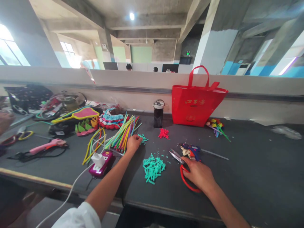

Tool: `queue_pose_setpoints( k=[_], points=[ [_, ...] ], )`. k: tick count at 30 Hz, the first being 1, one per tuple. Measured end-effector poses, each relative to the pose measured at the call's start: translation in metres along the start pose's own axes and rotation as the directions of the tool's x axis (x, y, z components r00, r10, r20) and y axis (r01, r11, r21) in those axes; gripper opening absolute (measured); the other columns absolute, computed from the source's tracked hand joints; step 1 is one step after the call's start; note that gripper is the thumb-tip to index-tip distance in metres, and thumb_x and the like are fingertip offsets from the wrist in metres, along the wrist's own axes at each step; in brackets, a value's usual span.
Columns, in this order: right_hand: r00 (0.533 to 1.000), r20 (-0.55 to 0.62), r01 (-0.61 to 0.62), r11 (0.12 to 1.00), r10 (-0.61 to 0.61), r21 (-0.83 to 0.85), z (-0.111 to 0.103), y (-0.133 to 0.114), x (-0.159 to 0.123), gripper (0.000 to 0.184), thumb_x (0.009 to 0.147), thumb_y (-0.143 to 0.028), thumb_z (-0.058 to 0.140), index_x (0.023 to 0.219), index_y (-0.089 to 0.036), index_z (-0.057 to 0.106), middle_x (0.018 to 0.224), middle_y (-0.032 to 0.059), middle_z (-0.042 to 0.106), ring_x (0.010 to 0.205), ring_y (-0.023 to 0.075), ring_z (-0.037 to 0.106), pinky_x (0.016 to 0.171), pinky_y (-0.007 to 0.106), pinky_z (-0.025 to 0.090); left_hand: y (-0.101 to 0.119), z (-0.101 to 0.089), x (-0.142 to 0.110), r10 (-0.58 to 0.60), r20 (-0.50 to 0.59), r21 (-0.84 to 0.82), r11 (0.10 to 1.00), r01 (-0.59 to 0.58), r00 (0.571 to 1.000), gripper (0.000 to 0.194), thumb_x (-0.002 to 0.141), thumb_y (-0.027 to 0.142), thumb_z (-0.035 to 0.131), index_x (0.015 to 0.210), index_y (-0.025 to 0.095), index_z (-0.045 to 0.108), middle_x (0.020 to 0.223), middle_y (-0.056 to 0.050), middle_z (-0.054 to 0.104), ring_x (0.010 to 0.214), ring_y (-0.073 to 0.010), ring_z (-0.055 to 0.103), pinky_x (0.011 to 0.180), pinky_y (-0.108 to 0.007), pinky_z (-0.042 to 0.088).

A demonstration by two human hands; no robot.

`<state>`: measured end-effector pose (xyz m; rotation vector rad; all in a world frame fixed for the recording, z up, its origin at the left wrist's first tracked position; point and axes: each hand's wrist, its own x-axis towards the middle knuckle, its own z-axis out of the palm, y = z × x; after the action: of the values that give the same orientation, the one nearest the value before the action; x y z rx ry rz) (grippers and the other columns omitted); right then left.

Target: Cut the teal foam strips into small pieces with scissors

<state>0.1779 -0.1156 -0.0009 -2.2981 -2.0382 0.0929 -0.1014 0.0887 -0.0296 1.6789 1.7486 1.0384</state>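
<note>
Left hand [134,144], nearer the heap of short teal strips [154,169], sits beyond-left of it, fingers bunched at small teal-strip cluster [143,139], can't tell if pinching; right hand [198,172], heap's right, grips red-handled metal scissors [181,171], blades slanting away leftward

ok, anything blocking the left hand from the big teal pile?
Nothing visible: bare tabletop lies between the left hand and the big teal pile. The smaller teal heap beside that hand is off the path; so are the red scissors.
</note>
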Motion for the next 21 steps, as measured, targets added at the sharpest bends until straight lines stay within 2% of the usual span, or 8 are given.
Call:
queue_pose_setpoints(
  k=[6, 8, 11, 13, 14, 17, 21],
  points=[
    [0.995, 0.101, 0.024, 0.999, -0.02, -0.041, -0.015, -0.006, -0.001, 0.042, 0.074, -0.033, 0.063, 0.116, -0.035, 0.063, 0.08, 0.0059, 0.072, 0.075, 0.025, 0.069, 0.057, 0.026, 0.04, 0.007, 0.0, 0.0, 0.052, -0.058, -0.074, 0.996, -0.056, 0.997, 0.011, 0.071, 0.025, 0.06, 0.074, 0.018, 0.068, 0.068, -0.004, 0.066, 0.069, -0.0193, 0.059, 0.065, -0.028, 0.04],
    [0.997, 0.05, 0.05, 0.999, -0.049, -0.009, -0.016, -0.01, 0.004, 0.039, 0.077, -0.035, 0.06, 0.117, -0.033, 0.063, 0.081, 0.0065, 0.072, 0.076, 0.0248, 0.068, 0.059, 0.027, 0.041, 0.017, 0.005, 0.002, 0.093, -0.075, -0.126, 0.987, -0.102, 0.993, 0.013, 0.072, 0.025, 0.058, 0.078, 0.018, 0.068, 0.075, -0.005, 0.067, 0.073, -0.0194, 0.059, 0.069, -0.029, 0.042],
    [0.99, -0.128, 0.065, 0.993, -0.052, 0.099, -0.013, -0.017, 0.019, 0.038, 0.082, -0.034, 0.056, 0.12, -0.03, 0.06, 0.093, 0.007, 0.071, 0.082, 0.0229, 0.067, 0.064, 0.028, 0.045, 0.032, 0.018, 0.009, 0.131, -0.083, -0.22, 0.964, -0.146, 0.988, 0.018, 0.071, 0.024, 0.058, 0.086, 0.019, 0.067, 0.083, -0.005, 0.067, 0.075, -0.0188, 0.059, 0.073, -0.029, 0.043],
    [0.965, -0.26, 0.104, 0.966, -0.041, 0.235, -0.01, -0.021, 0.037, 0.042, 0.086, -0.034, 0.051, 0.127, -0.028, 0.054, 0.101, 0.0063, 0.069, 0.087, 0.0201, 0.065, 0.07, 0.028, 0.046, 0.039, 0.03, 0.017, 0.126, -0.081, -0.284, 0.948, -0.144, 0.989, 0.023, 0.068, 0.022, 0.061, 0.09, 0.018, 0.067, 0.084, -0.005, 0.067, 0.077, -0.0193, 0.06, 0.076, -0.03, 0.044],
    [0.958, -0.288, 0.107, 0.945, -0.014, 0.308, -0.008, -0.022, 0.049, 0.045, 0.086, -0.035, 0.051, 0.13, -0.027, 0.052, 0.098, 0.0053, 0.069, 0.083, 0.0188, 0.065, 0.07, 0.028, 0.047, 0.042, 0.037, 0.021, 0.116, -0.077, -0.316, 0.939, -0.135, 0.99, 0.025, 0.067, 0.021, 0.063, 0.092, 0.018, 0.067, 0.085, -0.005, 0.066, 0.079, -0.0198, 0.06, 0.077, -0.031, 0.045],
    [0.952, -0.295, 0.106, 0.821, 0.078, 0.561, -0.001, -0.026, 0.094, 0.051, 0.083, -0.034, 0.053, 0.133, -0.022, 0.047, 0.095, 0.0039, 0.067, 0.072, 0.0149, 0.065, 0.072, 0.028, 0.049, 0.046, 0.056, 0.034, 0.071, -0.055, -0.415, 0.906, -0.088, 0.996, 0.035, 0.064, 0.017, 0.064, 0.099, 0.017, 0.066, 0.093, -0.008, 0.066, 0.086, -0.0211, 0.06, 0.082, -0.033, 0.045],
    [0.942, -0.297, 0.137, 0.624, 0.159, 0.769, 0.014, -0.04, 0.165, 0.063, 0.072, -0.026, 0.062, 0.133, -0.02, 0.046, 0.11, 0.0084, 0.065, 0.084, 0.0177, 0.066, 0.077, 0.031, 0.052, 0.055, 0.078, 0.053, 0.001, 0.003, -0.547, 0.837, 0.001, 1.0, 0.048, 0.066, 0.015, 0.064, 0.114, 0.018, 0.06, 0.116, -0.012, 0.062, 0.104, -0.0231, 0.059, 0.09, -0.034, 0.043]
  ],
)
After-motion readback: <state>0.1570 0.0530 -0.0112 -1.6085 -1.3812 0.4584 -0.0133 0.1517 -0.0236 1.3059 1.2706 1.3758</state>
